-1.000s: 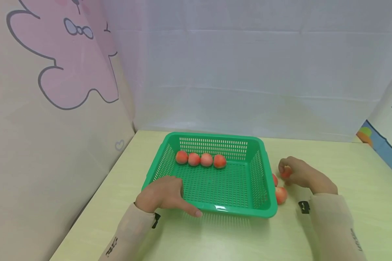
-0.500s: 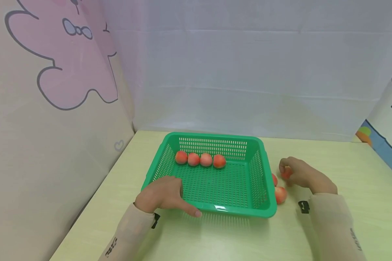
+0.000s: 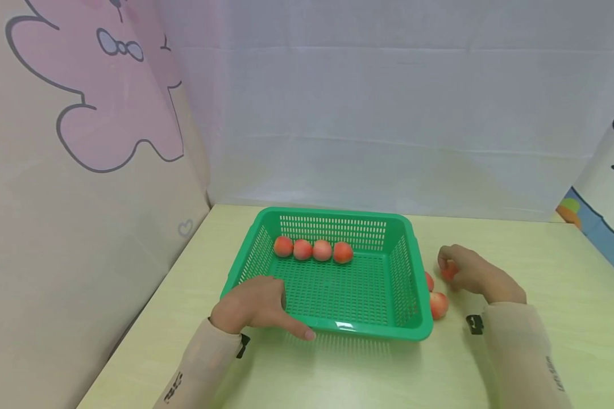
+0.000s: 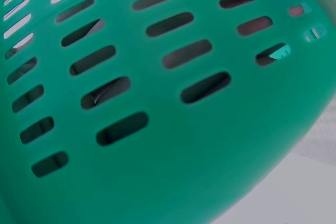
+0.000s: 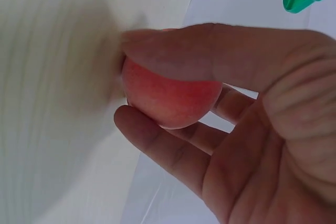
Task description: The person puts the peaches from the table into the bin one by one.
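Observation:
In the head view my right hand [image 3: 476, 274] holds a red peach [image 3: 447, 271] on the table, right of the green basket. The right wrist view shows the thumb lying across this peach [image 5: 173, 98], with the fingers curled on its other side and below. At the near left corner of the green plastic basket [image 3: 373, 331], my left hand [image 3: 253, 304] grips the rim, its thumb stretched along the front; its other fingertips are hidden. The slotted basket wall [image 4: 173, 145] fills most of the left wrist view. A row of several peaches [image 3: 322, 250] lies inside, along the back.
Two more peaches, one nearly hidden [image 3: 429, 281] and one nearer [image 3: 438, 305], lie against the basket's right outer side. A pale yellow table [image 3: 353, 375] bears everything. White sheeting [image 3: 389, 130] stands behind, with a cartoon-printed sheet [image 3: 107, 216] on the left.
Both hands, the basket and the peaches hold nearly the same positions. The whole view has shifted very slightly left.

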Tool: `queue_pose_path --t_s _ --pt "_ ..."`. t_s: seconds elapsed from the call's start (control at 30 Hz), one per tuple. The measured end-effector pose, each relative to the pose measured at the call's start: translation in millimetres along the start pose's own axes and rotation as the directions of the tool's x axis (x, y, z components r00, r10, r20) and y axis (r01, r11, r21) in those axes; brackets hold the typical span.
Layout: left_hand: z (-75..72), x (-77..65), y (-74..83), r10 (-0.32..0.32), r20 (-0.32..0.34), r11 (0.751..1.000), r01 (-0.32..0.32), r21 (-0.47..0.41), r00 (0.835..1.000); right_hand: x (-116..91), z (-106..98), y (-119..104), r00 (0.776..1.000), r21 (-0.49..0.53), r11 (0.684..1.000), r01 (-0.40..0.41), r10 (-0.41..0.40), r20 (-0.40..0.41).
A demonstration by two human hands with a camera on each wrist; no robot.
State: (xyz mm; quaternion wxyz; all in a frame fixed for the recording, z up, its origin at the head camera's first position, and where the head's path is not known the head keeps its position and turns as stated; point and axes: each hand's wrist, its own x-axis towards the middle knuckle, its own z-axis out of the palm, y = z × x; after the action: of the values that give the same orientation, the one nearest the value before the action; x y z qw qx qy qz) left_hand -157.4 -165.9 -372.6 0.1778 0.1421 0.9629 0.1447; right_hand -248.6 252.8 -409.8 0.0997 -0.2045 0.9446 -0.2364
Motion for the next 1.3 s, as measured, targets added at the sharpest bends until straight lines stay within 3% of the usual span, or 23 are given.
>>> queue_pose_path --t_s 0.27,0.77,1.3 --pt "0.4 0.2 -0.2 0.001 0.004 1.0 -0.001 -0.005 1.0 -0.1 -0.7 1.6 1.0 -0.036 0.999 0.01 -0.011 -0.007" --pt "1.1 -0.6 0.3 0.001 0.0 1.0 -0.001 0.004 1.0 -7.2 -3.6 -3.5 1.0 -0.01 1.0 -0.019 0.018 -0.022" --pt "0.7 -1.0 0.7 -0.003 -0.003 1.0 0.003 -0.004 1.0 -5.7 -7.7 -7.4 0.997 -0.053 0.998 0.024 -0.027 -0.068"
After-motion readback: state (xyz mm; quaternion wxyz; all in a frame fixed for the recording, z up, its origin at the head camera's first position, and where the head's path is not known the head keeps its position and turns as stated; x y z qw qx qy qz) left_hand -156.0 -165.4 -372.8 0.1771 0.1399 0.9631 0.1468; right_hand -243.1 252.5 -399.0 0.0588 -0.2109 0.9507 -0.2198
